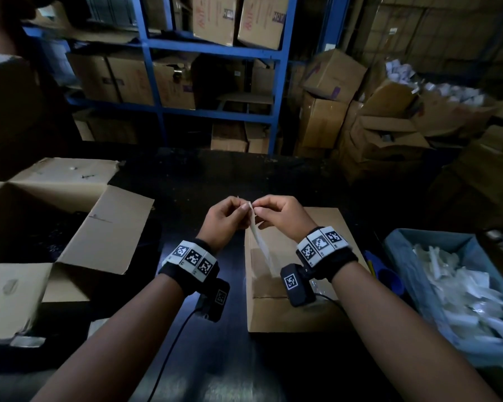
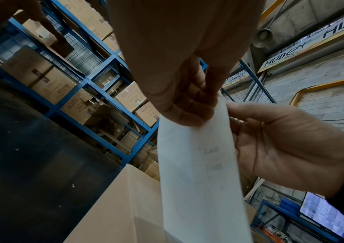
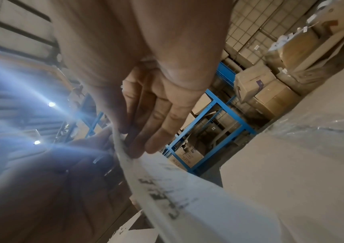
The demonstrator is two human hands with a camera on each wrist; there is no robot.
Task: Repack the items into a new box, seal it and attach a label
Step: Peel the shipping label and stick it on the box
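Dim warehouse tabletop (image 1: pixel 215 175): both hands pinch a long white paper label strip (image 1: pixel 260 245) at its top — left hand (image 1: pixel 225 220), right hand (image 1: pixel 279 213) — presumably peeling backing, above the taped brown cardboard box (image 1: pixel 296 311).

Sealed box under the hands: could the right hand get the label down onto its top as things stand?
Probably yes. The sealed box lies directly below the right hand, its top bare. But both hands pinch the label; the left hand likely must first release it.
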